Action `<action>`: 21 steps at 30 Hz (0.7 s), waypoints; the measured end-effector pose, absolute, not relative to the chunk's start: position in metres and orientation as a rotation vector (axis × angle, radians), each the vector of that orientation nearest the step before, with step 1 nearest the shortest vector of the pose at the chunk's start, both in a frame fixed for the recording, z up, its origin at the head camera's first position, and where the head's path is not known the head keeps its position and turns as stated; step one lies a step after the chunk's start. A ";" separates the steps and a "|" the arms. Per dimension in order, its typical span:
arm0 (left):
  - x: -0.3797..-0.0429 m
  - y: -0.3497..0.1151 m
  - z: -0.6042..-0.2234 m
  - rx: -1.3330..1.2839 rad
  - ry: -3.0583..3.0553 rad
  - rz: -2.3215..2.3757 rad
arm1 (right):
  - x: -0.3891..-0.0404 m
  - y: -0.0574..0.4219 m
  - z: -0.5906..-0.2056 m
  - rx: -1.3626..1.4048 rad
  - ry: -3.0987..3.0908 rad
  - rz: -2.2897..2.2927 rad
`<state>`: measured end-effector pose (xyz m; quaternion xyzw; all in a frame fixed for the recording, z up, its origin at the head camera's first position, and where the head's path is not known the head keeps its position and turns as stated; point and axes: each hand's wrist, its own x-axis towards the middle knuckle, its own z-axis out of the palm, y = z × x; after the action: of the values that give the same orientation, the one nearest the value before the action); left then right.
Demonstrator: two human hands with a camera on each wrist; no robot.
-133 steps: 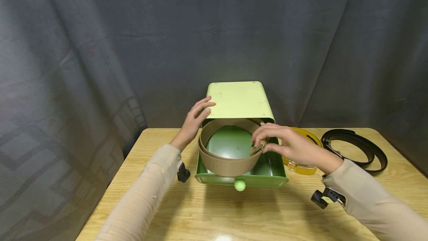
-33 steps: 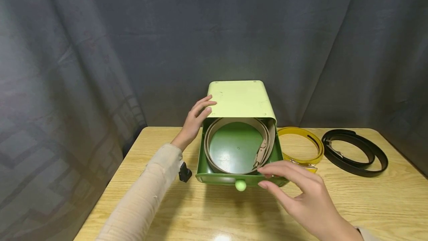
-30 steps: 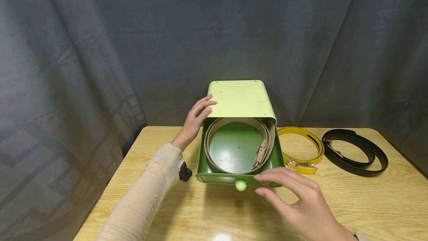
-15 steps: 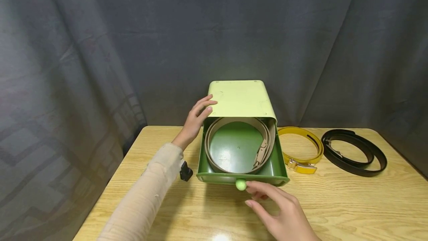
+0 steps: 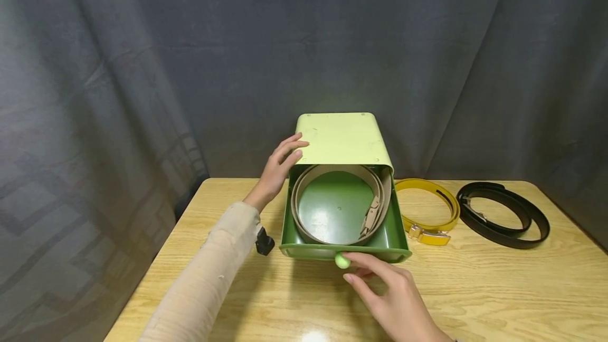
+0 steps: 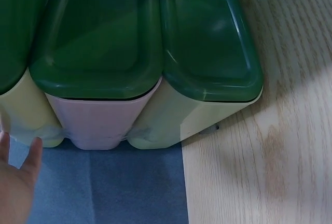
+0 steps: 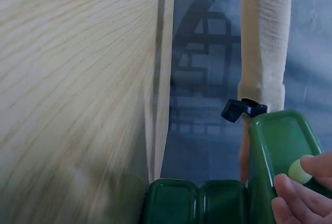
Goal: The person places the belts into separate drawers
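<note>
A small drawer chest (image 5: pixel 342 136) with a pale yellow-green top stands on the table. Its green top drawer (image 5: pixel 404 252) is pulled out toward me. Inside lies a coiled tan belt (image 5: pixel 304 234), its buckle at the right side. My left hand (image 5: pixel 274 172) rests on the left edge of the chest top with fingers extended. My right hand (image 5: pixel 396 300) is at the light green drawer knob (image 5: pixel 341 261), its fingers curled about it. In the right wrist view the knob (image 7: pixel 296 172) shows between the fingers.
To the right of the chest lie a coiled yellow belt (image 5: pixel 453 215) with a metal buckle and a coiled black belt (image 5: pixel 518 241). More closed green drawers (image 6: pixel 104 42) sit below the top one. A grey curtain (image 5: pixel 304 41) hangs behind the table (image 5: pixel 513 300).
The right hand let go of the tan belt, which dropped lower into the drawer. That hand then moved left and down to the knob. The left hand stayed put.
</note>
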<state>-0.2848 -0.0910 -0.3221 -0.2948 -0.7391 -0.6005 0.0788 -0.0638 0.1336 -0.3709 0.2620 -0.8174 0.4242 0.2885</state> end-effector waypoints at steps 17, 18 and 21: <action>-0.284 -0.086 -0.321 -0.841 -2.220 -1.821 | -0.074 0.135 -0.372 0.713 -2.118 1.194; -0.284 -0.086 -0.322 -0.846 -2.219 -1.820 | -0.074 0.135 -0.372 0.719 -2.106 1.191; -0.285 -0.086 -0.322 -0.854 -2.225 -1.817 | -0.075 0.136 -0.370 0.724 -2.089 1.196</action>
<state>-0.2851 -0.0858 -0.3223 -0.2842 -0.7406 -0.6046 0.0722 -0.0748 0.1357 -0.3700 0.2740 -0.7905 0.4525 0.3087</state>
